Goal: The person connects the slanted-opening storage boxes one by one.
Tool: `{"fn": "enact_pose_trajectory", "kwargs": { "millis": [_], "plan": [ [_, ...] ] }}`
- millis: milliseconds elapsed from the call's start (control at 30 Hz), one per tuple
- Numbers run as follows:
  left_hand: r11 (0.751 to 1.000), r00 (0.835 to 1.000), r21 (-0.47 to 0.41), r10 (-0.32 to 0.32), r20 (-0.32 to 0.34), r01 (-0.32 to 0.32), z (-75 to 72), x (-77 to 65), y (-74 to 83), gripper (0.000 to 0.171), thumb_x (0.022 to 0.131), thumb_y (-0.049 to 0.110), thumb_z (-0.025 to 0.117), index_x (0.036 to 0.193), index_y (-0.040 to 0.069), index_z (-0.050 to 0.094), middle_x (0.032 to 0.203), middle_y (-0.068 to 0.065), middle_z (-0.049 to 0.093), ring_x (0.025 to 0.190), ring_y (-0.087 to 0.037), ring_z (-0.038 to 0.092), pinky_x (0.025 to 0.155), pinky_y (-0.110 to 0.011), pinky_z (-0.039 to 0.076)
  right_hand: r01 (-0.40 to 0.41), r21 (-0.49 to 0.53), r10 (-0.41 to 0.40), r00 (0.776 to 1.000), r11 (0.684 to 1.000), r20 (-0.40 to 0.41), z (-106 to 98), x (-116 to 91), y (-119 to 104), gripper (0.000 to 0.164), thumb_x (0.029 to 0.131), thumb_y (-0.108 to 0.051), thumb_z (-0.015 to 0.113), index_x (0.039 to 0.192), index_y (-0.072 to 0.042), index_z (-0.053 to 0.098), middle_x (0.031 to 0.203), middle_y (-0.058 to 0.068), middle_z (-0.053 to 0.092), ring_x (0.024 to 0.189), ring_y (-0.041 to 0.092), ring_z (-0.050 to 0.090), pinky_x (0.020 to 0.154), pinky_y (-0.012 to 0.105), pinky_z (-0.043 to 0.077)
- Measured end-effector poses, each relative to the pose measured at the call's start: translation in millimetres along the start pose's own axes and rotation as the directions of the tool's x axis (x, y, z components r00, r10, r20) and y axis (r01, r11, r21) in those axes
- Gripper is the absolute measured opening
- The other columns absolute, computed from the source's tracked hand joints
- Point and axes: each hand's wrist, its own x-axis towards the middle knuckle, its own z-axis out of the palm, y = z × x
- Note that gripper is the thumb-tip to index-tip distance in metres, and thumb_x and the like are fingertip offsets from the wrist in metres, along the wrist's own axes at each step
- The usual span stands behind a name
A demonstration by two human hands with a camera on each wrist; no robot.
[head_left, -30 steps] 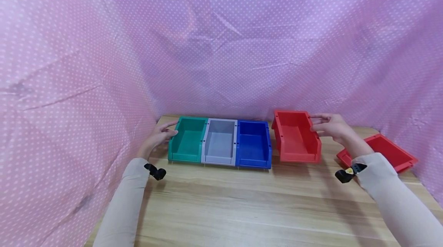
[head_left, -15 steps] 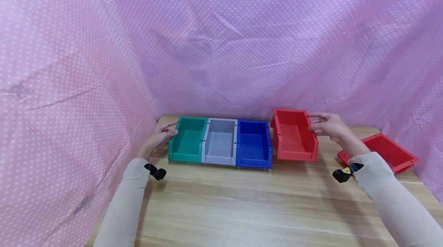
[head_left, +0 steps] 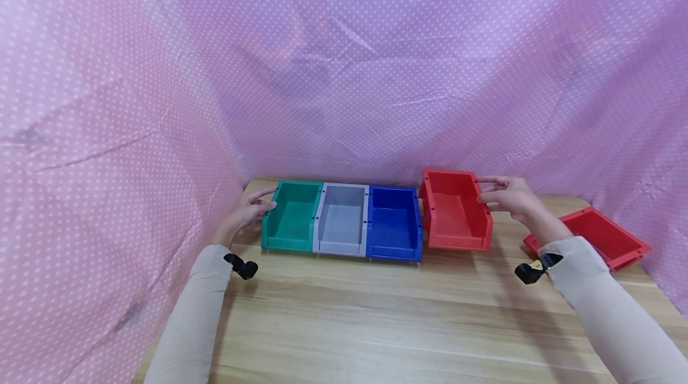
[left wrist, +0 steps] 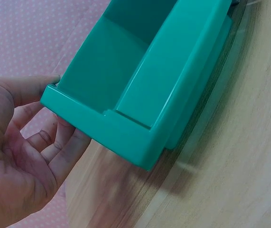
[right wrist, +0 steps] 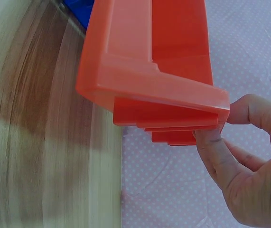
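Red plastic open-front bin (head_left: 450, 232) edges left toward its blue neighbour

Head view: since a second ago the right hand (head_left: 509, 197) has brought it slightly closer to the blue plastic open-front bin (head_left: 395, 226), while the left hand (head_left: 246, 214) stays put. It is raised off the wood-grain table (head_left: 376, 324), just beside the blue bin; whether they touch cannot be told. Beyond blue sit a grey plastic open-front bin (head_left: 341, 229) and a green plastic open-front bin (head_left: 292, 226), in a row. A second red plastic bin (head_left: 607, 237) lies tilted at far right

Left wrist view: thumb and fingers pinch the green bin's outer side; bracing steadily, without pulling, should keep the row from sliding

Right wrist view: thumb and fingers pinch the red bin's outer side, exposing its stepped underside. Held on one side only, it could tip, so best kept level, side wall parallel to blue's
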Motion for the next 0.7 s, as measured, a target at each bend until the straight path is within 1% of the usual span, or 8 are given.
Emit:
{"fn": "enact_pose_trajectory", "kwargs": {
  "millis": [100,200,300,433,500,567,633,700],
  "plan": [
    [1.000,1.000,0.002,0.002,-0.007,-0.002,-0.3,1.3,-1.6,0.062,0.104,0.025,0.061,0.160,0.017,0.036,0.121,-0.014,0.060,0.105,-0.018,0.061,0.091,-0.030,0.053,0.002,0.003,-0.002,1.000,1.000,-0.002,0.8,-0.1,-0.8,0.068,0.095,-0.003,0.067,0.154,0.007,0.035,0.105,-0.003,0.072,0.084,0.000,0.069,0.079,0.029,0.062],
    [1.000,1.000,-0.003,-0.004,-0.010,0.004,-0.7,2.4,-3.8,0.062,0.103,0.026,0.062,0.159,0.019,0.037,0.121,-0.013,0.059,0.105,-0.018,0.061,0.091,-0.030,0.053,0.006,0.020,-0.006,1.000,1.000,0.004,2.1,-0.4,-1.0,0.068,0.095,-0.002,0.067,0.154,0.008,0.035,0.103,-0.004,0.072,0.084,0.000,0.069,0.079,0.029,0.062],
    [1.000,1.000,0.009,0.000,-0.008,0.000,-1.0,2.7,-4.5,0.061,0.104,0.027,0.061,0.159,0.019,0.036,0.121,-0.013,0.059,0.105,-0.019,0.060,0.090,-0.029,0.053,0.006,0.038,-0.007,1.000,0.999,0.010,3.3,-0.4,-1.4,0.069,0.094,0.000,0.067,0.154,0.009,0.034,0.098,-0.009,0.072,0.083,0.000,0.069,0.077,0.028,0.062],
    [1.000,1.000,0.028,-0.002,-0.003,0.002,-1.3,2.1,-4.1,0.061,0.105,0.027,0.060,0.160,0.020,0.035,0.123,-0.014,0.058,0.105,-0.020,0.059,0.086,-0.028,0.052,0.007,0.053,-0.008,1.000,0.999,0.018,3.7,-1.0,-1.8,0.071,0.093,0.002,0.067,0.154,0.011,0.032,0.092,-0.014,0.071,0.082,0.000,0.069,0.076,0.028,0.062],
    [1.000,1.000,0.023,-0.010,-0.003,0.010,-1.1,2.3,-4.0,0.060,0.105,0.026,0.059,0.160,0.021,0.036,0.125,-0.016,0.057,0.107,-0.022,0.059,0.088,-0.030,0.052,0.003,0.044,-0.004,1.000,0.999,0.018,3.5,-1.6,-2.1,0.071,0.094,0.001,0.067,0.154,0.010,0.031,0.092,-0.015,0.071,0.082,0.000,0.069,0.077,0.029,0.062],
    [1.000,1.000,0.006,-0.019,0.005,0.019,-0.9,1.9,-3.2,0.061,0.105,0.026,0.059,0.160,0.020,0.034,0.128,-0.017,0.056,0.111,-0.026,0.059,0.094,-0.036,0.053,-0.001,0.025,0.001,1.000,1.000,0.017,3.2,-1.9,-2.0,0.070,0.094,-0.001,0.067,0.154,0.009,0.032,0.094,-0.013,0.071,0.083,0.000,0.069,0.078,0.029,0.062],
    [0.999,0.999,-0.010,-0.039,0.006,0.039,-0.1,1.9,-2.5,0.060,0.105,0.026,0.059,0.160,0.021,0.034,0.129,-0.017,0.056,0.116,-0.029,0.059,0.100,-0.042,0.053,-0.004,0.010,0.004,1.000,1.000,0.015,3.5,-2.2,-2.2,0.069,0.094,-0.002,0.067,0.154,0.009,0.034,0.100,-0.008,0.072,0.083,0.000,0.069,0.079,0.030,0.062],
    [0.998,0.999,-0.020,-0.053,0.009,0.053,0.2,1.2,-1.6,0.061,0.105,0.027,0.058,0.161,0.023,0.033,0.131,-0.017,0.055,0.118,-0.031,0.059,0.104,-0.046,0.051,-0.005,0.001,0.005,1.000,1.000,0.014,4.1,-2.0,-2.1,0.068,0.095,-0.002,0.067,0.154,0.008,0.035,0.105,-0.003,0.073,0.084,0.000,0.069,0.080,0.031,0.062]
  ]
}}
